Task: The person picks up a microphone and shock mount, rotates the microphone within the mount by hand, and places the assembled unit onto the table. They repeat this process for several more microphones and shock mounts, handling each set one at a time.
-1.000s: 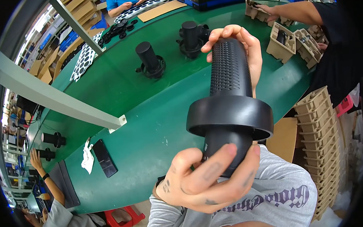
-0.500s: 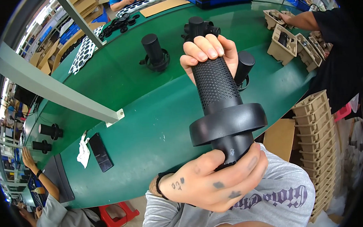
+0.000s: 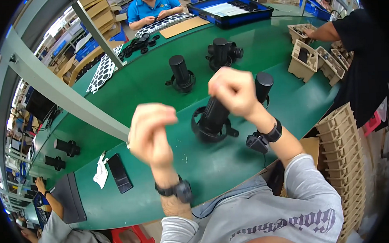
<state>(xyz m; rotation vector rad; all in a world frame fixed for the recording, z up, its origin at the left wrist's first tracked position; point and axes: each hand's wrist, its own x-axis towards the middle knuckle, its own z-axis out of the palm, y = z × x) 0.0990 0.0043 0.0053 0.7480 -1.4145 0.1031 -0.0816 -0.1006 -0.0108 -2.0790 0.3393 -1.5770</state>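
Both of my hands are raised over the green bench and smeared by motion. My left hand (image 3: 153, 134) holds nothing I can see; its fingers are bent but apart. My right hand (image 3: 234, 90) has its fingers curled in a closed shape in front of the top of a black cylindrical microphone (image 3: 215, 114). Whether it touches the microphone or pinches something is hidden. That microphone leans a little right, its lower end within a black ring-shaped mount (image 3: 199, 132) on the bench. Just right of my right hand stands another black microphone (image 3: 264, 83).
Further black microphones (image 3: 179, 69) stand at the back and far left. A phone (image 3: 120, 174) and white tissue (image 3: 100, 170) lie left. Pulp trays (image 3: 303, 60) and a co-worker's arm (image 3: 326, 32) are at right; stacked trays (image 3: 344, 171) rise beside me. A grey post (image 3: 69, 90) crosses the left.
My hands have left the microphone that they held up close, and both have moved up and apart. A microphone in its ring mount now shows on the bench between them.
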